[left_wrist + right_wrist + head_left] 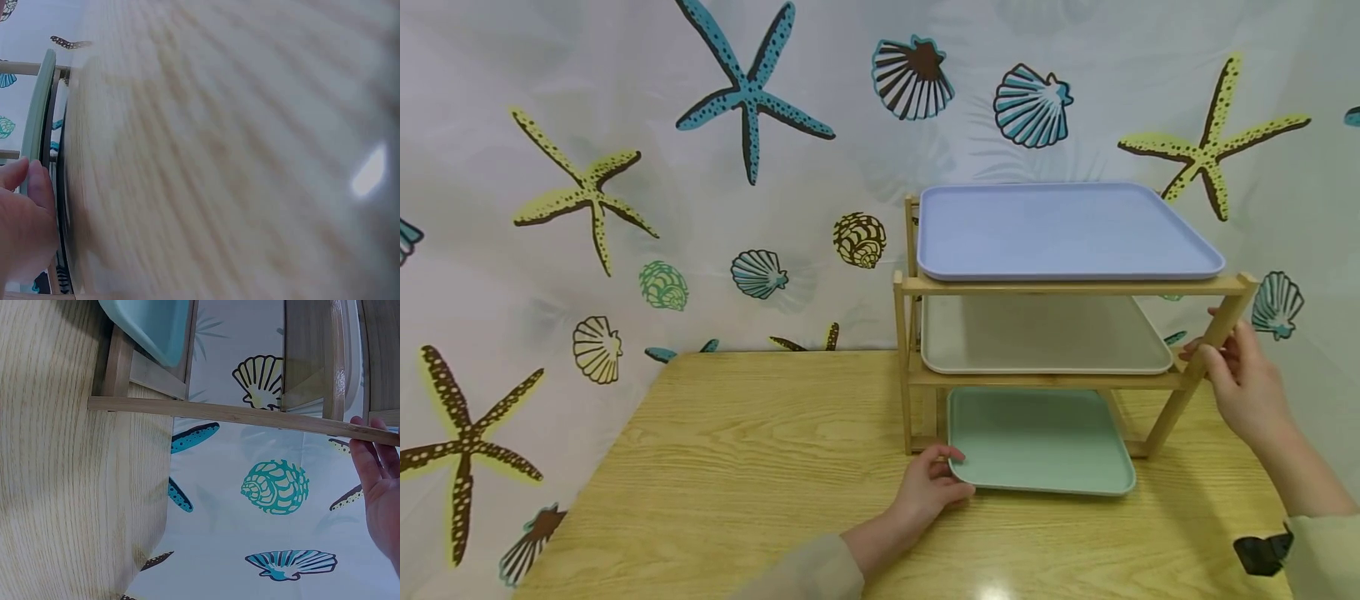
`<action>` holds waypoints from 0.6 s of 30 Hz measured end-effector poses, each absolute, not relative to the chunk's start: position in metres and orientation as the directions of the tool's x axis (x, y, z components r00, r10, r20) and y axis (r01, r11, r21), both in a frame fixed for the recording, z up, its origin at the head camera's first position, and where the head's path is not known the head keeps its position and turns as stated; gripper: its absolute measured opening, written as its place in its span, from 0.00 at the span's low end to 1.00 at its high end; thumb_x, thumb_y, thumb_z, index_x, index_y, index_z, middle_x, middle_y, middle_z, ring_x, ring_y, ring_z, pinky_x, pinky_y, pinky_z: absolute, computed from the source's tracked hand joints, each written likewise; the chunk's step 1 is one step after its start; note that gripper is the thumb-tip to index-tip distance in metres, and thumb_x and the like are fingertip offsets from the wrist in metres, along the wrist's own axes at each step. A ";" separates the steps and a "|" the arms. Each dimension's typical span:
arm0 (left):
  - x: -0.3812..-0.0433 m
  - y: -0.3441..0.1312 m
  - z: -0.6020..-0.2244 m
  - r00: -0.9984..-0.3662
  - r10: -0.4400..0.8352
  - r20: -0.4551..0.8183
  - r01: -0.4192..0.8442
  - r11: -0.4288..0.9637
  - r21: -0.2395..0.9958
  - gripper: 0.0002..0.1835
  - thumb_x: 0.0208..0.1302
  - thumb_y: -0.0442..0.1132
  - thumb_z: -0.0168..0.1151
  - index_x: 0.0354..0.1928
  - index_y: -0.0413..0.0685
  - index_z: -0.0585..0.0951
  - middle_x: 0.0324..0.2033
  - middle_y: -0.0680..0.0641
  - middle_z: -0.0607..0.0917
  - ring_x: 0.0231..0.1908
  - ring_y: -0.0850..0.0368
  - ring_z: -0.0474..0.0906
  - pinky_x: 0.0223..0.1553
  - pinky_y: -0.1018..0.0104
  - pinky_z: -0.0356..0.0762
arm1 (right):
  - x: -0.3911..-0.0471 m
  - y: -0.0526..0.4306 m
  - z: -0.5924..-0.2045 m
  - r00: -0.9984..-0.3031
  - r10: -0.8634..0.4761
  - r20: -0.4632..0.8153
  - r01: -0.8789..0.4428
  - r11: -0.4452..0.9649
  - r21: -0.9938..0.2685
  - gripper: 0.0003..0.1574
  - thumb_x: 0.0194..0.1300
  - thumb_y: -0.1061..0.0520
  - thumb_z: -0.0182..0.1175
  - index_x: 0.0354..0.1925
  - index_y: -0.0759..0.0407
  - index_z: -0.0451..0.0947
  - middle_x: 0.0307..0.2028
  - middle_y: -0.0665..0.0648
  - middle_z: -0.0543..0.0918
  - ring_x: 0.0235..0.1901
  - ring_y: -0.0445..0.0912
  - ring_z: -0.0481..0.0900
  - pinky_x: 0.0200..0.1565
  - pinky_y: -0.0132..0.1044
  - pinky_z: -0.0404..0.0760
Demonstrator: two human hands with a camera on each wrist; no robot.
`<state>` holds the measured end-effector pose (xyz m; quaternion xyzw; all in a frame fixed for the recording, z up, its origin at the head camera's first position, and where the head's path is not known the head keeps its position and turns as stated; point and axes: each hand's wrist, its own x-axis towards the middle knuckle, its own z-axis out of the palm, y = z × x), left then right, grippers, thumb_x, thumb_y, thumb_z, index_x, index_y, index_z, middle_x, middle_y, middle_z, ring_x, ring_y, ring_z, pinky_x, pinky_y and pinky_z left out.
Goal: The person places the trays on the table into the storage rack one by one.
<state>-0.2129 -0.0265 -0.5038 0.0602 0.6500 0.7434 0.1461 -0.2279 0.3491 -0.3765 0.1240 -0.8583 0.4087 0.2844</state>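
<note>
A three-tier wooden rack (pixel 1075 288) stands on the table with one tray per level. My left hand (pixel 919 493) pinches the front left corner of the pale green tray (pixel 1037 446) on the bottom level, whose front edge sticks out past the rack. In the left wrist view the tray's rim (pixel 39 106) runs between the fingers of that hand (pixel 25 219). On the other side, my right hand (pixel 1249 387) holds the slanted right front post (pixel 1176 404), fingers behind it. The right wrist view shows this hand (pixel 380 487) at the post's upper part (pixel 237 414).
A lavender tray (pixel 1060 233) lies on the top level and a cream tray (pixel 1045 333) on the middle one. Wood-grain tabletop (pixel 760 450) extends to the left. Behind hangs a white cloth (pixel 820 167) printed with starfish and shells. A small black object (pixel 1262 554) is by the right sleeve.
</note>
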 end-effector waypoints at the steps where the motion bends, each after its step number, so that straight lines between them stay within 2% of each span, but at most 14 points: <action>1: -0.214 -0.025 -0.504 -0.953 0.284 -0.105 -0.140 -0.107 0.984 0.20 0.54 0.19 0.65 0.50 0.34 0.74 0.31 0.45 0.79 0.32 0.56 0.81 0.33 0.64 0.81 | -0.228 0.349 -0.376 -0.808 0.021 0.588 -0.443 0.636 -0.632 0.28 0.74 0.68 0.46 0.69 0.66 0.55 0.38 0.33 0.75 0.38 0.21 0.74 0.38 0.15 0.72; 4: -0.218 -0.018 -0.505 -0.960 0.253 -0.121 -0.149 -0.093 0.985 0.14 0.58 0.21 0.64 0.45 0.35 0.76 0.28 0.45 0.80 0.32 0.52 0.84 0.30 0.64 0.81 | -0.228 0.350 -0.376 -0.808 0.026 0.589 -0.442 0.635 -0.633 0.28 0.74 0.68 0.46 0.68 0.66 0.55 0.37 0.33 0.75 0.37 0.21 0.74 0.38 0.15 0.72; 8: -0.224 -0.009 -0.505 -0.970 0.217 -0.108 -0.127 -0.078 0.989 0.09 0.61 0.22 0.62 0.42 0.34 0.75 0.28 0.41 0.83 0.34 0.45 0.85 0.25 0.65 0.81 | -0.229 0.350 -0.377 -0.809 0.028 0.587 -0.440 0.633 -0.637 0.28 0.73 0.69 0.46 0.68 0.66 0.55 0.37 0.34 0.76 0.38 0.22 0.74 0.38 0.16 0.72; 18: -0.242 0.003 -0.501 -0.981 0.176 -0.086 -0.100 -0.067 0.993 0.08 0.67 0.25 0.56 0.47 0.33 0.72 0.30 0.33 0.85 0.26 0.45 0.85 0.22 0.63 0.81 | -0.229 0.351 -0.378 -0.821 0.025 0.570 -0.428 0.634 -0.644 0.28 0.74 0.68 0.45 0.69 0.65 0.54 0.38 0.34 0.75 0.39 0.22 0.73 0.38 0.16 0.72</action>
